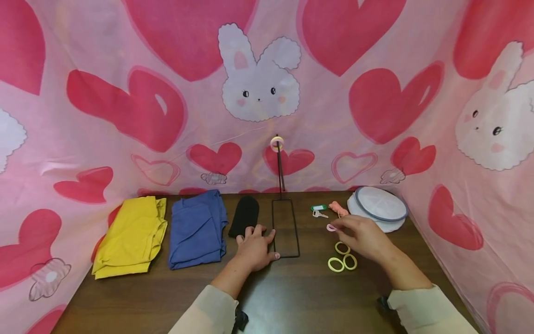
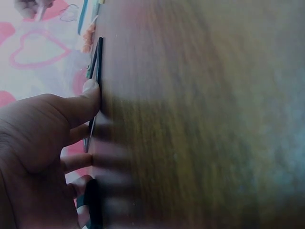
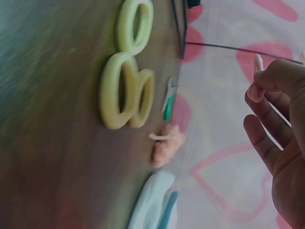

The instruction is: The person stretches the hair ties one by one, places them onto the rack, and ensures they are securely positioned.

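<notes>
My right hand pinches a small pink ring between thumb and fingertips, raised above the table. Below it lie three pale yellow rings close together. A black wire stand has a flat rectangular base and a tall upright; pale yellow and pink rings hang at its top. My left hand rests on the left side of that base with fingers spread, its thumb pressing the wire near the front corner. Beyond its fingertips lies a black, rounded fabric item.
Folded yellow cloth and folded blue cloth lie at left. A key with a green tag, an orange cord bundle and a white round mesh item sit at back right. Pink printed fabric surrounds the table.
</notes>
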`<state>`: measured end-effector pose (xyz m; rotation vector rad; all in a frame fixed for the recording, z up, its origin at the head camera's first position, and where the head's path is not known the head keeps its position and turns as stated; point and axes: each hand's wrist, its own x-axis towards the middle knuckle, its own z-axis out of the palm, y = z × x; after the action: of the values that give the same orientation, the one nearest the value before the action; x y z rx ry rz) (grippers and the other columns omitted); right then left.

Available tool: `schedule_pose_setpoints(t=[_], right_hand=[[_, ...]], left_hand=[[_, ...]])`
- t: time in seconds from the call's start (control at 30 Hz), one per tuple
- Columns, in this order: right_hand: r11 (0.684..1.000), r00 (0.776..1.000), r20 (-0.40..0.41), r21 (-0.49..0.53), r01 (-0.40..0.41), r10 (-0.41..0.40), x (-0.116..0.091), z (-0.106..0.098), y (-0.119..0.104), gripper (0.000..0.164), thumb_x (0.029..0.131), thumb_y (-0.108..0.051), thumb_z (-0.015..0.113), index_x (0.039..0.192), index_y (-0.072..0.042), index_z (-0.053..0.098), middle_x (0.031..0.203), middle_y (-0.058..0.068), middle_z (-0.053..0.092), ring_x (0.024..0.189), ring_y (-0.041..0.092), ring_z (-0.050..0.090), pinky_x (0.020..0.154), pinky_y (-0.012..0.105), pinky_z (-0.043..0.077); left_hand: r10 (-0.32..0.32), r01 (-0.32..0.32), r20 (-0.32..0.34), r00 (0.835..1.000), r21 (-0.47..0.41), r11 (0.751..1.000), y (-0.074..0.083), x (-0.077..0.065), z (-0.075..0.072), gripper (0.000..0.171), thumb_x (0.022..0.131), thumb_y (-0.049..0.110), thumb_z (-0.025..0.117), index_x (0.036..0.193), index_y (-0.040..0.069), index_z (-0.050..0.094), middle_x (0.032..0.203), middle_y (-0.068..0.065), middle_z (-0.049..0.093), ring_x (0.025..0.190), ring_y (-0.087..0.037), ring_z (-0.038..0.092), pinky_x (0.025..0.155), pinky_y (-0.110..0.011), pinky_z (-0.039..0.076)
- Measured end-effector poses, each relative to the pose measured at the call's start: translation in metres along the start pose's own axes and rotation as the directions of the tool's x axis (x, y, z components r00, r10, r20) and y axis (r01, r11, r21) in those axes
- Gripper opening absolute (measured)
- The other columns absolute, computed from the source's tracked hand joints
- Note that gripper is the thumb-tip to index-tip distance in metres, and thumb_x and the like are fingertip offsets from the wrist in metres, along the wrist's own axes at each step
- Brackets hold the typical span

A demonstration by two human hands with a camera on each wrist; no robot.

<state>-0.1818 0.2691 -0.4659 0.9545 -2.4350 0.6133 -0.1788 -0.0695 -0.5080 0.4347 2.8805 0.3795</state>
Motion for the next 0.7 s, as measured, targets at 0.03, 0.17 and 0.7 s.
schedule_pose_setpoints(t=[0.03,0.17,0.7], right_hand=[[1.0,1.0,-0.011,0.001,0.013,-0.013,0.002,0.0,-0.001,0.031,0.074,-0.001,0.087,0.102,-0.013,0.079,0.096,-0.007,0.075,0.086,0.011,0.07,0.081,0.028,0.054],[0.998,0.996,-0.051,0.017,0.068,-0.067,0.014,-0.002,-0.008,0.03,0.074,0.0,0.086,0.1,-0.013,0.079,0.096,-0.007,0.075,0.088,0.012,0.07,0.084,0.023,0.052],[0.983,0.98,-0.114,0.071,0.171,-0.163,0.058,-0.009,-0.039,0.03,0.076,-0.002,0.083,0.105,-0.009,0.078,0.096,-0.002,0.075,0.089,0.015,0.07,0.08,0.033,0.056]], left_hand=[[0.0,0.0,0.0,1.0,0.0,1.0,0.001,0.0,0.0,0.075,0.092,0.06,0.07,0.157,0.029,0.048,0.158,-0.006,0.039,0.138,-0.039,0.034,0.094,-0.057,0.034],[-0.003,0.003,0.001,1.0,0.003,1.0,0.002,0.001,-0.001,0.075,0.092,0.06,0.07,0.157,0.03,0.048,0.157,-0.006,0.039,0.138,-0.039,0.034,0.094,-0.057,0.034],[0.0,0.0,-0.001,1.0,-0.003,1.0,0.0,0.001,0.0,0.075,0.091,0.06,0.071,0.156,0.03,0.049,0.156,-0.007,0.041,0.138,-0.039,0.034,0.094,-0.058,0.034]])
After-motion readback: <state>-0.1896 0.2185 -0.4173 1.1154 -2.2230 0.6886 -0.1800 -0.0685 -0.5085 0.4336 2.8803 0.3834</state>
